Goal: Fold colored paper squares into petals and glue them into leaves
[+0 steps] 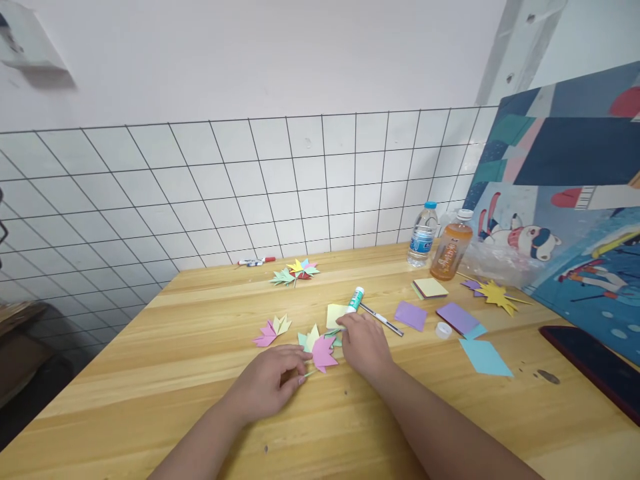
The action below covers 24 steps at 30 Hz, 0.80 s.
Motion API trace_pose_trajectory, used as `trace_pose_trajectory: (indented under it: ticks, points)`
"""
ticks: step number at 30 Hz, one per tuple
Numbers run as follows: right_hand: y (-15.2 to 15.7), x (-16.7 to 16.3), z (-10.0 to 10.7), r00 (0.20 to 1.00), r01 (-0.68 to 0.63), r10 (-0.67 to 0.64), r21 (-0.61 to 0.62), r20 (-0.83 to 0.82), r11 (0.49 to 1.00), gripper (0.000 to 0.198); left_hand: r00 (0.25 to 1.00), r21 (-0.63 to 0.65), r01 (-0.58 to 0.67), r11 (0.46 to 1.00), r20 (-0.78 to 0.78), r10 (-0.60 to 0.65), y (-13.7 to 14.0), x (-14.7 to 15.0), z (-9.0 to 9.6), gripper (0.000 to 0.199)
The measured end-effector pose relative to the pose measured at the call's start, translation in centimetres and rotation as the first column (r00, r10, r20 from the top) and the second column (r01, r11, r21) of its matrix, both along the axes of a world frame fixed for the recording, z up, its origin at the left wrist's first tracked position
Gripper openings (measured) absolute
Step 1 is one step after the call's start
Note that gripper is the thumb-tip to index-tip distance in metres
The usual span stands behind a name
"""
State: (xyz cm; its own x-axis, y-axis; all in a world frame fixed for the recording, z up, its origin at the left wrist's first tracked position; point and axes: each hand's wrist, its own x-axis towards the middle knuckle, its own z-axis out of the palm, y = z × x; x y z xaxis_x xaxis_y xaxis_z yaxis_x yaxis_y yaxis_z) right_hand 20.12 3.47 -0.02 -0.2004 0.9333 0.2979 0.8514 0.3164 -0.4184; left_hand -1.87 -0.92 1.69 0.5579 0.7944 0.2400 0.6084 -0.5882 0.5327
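Note:
A folded paper flower (325,351) in pink, pale yellow and green lies on the table between my hands. My left hand (273,380) is closed at its left side, thumb and fingers at the lower edge by the pink part. My right hand (367,343) rests with bent fingers at the flower's green right side; its fingertips are partly hidden. Just beyond those fingers a glue stick (356,300) leans over a pale yellow paper square (335,316). Whether the right hand touches the glue stick, I cannot tell. A silver pen (381,320) lies alongside.
A smaller pink-and-yellow folded paper (273,331) and a multicoloured one (296,272) lie left. Markers (257,261) are at the back. Rightward are purple paper (411,315), blue paper (485,358), a white cap (443,330), a water bottle (423,237), an orange drink bottle (451,247) and a phone (593,367).

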Motion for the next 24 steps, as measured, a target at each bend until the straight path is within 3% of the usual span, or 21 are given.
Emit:
trace_pose_trajectory:
  ticks: [6,13,17,24]
  points:
    - [0.4,0.3,0.1,0.999,0.032,-0.032,-0.009,-0.017,0.999,0.035,0.999,-0.023,-0.038,0.999,-0.001,0.038,-0.2,-0.2,0.1,0.01]
    - [-0.3,-0.2,0.8,0.99,-0.111,0.112,0.016,-0.086,0.994,0.028,0.994,-0.06,-0.103,0.993,-0.043,0.101,-0.3,-0.2,-0.2,0.014]
    - [-0.3,-0.2,0.7,0.994,-0.096,0.096,0.003,-0.057,0.995,0.035,0.987,-0.033,-0.152,0.988,-0.051,0.15,0.0,-0.4,0.0,0.016]
    - [-0.5,-0.2,0.5,0.993,-0.117,0.116,-0.053,-0.027,0.992,0.032,0.9,-0.068,-0.431,0.9,0.035,0.434,1.0,-1.4,-0.2,0.023]
